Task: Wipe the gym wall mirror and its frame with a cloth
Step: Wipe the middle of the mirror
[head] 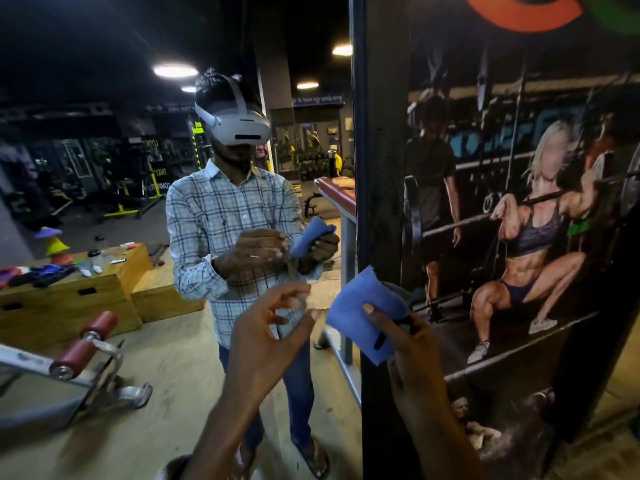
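The blue cloth (367, 317) sits in the lower middle of the frame, folded and held up just in front of the dark vertical mirror frame (358, 168). The right hand (408, 344) grips it, thumb pressed on its near face and fingers curled behind. Whether the cloth touches the frame cannot be told. The left hand (273, 327), just left of the cloth and apart from it, is loose, its fingers bent and spread, holding nothing that shows. The mirror (173, 358) fills the left half of the frame and shows the person's reflection (239, 209) in a checked shirt and headset, with the same cloth. Also reflected are wooden boxes (69, 299) at middle left and a bench with red rollers (83, 348) at lower left. A gym poster (519, 202) covers the right half
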Tool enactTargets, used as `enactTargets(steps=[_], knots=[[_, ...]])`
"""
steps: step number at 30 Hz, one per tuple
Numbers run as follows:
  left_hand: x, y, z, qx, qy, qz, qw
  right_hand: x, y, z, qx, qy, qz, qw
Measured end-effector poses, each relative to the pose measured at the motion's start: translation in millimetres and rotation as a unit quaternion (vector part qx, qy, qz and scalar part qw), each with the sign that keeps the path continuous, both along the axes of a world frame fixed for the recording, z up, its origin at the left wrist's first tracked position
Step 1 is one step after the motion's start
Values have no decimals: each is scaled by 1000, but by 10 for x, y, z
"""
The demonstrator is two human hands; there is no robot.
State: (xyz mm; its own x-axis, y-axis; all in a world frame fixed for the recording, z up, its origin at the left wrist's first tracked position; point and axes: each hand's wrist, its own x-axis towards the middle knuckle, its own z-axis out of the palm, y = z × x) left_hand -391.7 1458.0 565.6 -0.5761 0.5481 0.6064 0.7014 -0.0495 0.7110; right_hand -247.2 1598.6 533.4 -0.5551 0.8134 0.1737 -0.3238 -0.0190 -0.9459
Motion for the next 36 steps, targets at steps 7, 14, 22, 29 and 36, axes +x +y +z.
enactTargets(steps=[7, 14, 22, 29, 36], knots=[[-539, -367, 764, -80, 309, 208, 925, -337, 589, 777, 208, 70, -183, 958], [-1028, -764, 1161, -124, 331, 331, 875, -1105, 805, 1479, 391, 93, -288, 869], [-1257, -793, 947, -140, 322, 341, 872, -1858, 11, 655, 533, 112, -95, 833], [-1396, -831, 900, -126, 349, 343, 863, -1634, 500, 1536, 565, 107, -209, 791], [-1506, -824, 830, -112, 367, 343, 857, -1902, 165, 1393, 421, 179, -238, 857]])
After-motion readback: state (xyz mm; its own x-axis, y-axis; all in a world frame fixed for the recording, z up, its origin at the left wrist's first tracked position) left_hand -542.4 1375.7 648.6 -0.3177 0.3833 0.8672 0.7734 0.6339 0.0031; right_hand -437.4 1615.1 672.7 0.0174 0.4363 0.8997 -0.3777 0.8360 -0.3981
